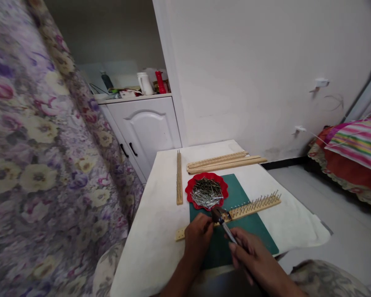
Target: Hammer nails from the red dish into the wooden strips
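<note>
A hammer (228, 232) with a dark head and a silver shaft is gripped in my right hand (250, 251). Its head is over the wooden strip (179, 235), just beside the fingertips of my left hand (199, 233). Those fingers are drawn together at the strip; whatever they pinch is too small to make out. To the right, the strip carries rows of upright nails (259, 202), while its left end shows small holes. Beneath it lies a green mat (235, 185). Just beyond my hands, a red scalloped dish (225, 192) holds many loose nails (207, 192).
Another strip with nails (179, 181) lies on the left of the white-covered table (154, 198). More wooden strips (225, 163) lie along the back. A floral curtain (64, 144) hangs at left, and a white cabinet (148, 128) stands behind. A bed (352, 161) is at far right.
</note>
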Demonstrator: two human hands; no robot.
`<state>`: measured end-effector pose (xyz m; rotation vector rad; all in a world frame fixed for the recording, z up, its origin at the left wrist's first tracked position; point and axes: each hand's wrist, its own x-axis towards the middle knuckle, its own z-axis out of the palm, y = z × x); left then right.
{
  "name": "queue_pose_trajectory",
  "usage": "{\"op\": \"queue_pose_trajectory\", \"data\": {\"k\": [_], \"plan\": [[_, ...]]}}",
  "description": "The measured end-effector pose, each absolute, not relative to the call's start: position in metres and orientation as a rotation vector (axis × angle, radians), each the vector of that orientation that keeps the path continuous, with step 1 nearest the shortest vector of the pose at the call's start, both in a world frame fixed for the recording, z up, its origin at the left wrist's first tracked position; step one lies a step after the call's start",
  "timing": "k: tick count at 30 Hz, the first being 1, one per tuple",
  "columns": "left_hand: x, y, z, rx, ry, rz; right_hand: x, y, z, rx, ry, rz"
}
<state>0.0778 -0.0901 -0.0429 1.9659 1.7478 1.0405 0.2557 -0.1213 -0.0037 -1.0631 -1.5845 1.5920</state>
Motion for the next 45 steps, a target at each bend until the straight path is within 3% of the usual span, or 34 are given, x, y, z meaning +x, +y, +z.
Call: {"op": "queue_pose_trajectory", "data": {"k": [24, 31, 41, 45], "plan": [[0.076, -0.089, -0.047, 1.959, 1.740, 1.061, 0.253, -0.124, -0.003, -1.061, -1.677, 1.583], [0.071, -0.089, -0.047, 1.909, 1.664, 1.100, 0.259, -0.119, 0.000, -1.035, -1.439, 1.629], [0.053, -0.071, -0.020, 2.004, 1.702, 1.094, 0.264, -0.102, -0.003, -0.994, -1.195, 1.518], [0.053, -0.045, -0.011, 2.189, 1.770, 0.890, 0.261, -0.101, -0.007, -0.990, -1.195, 1.538]]}}
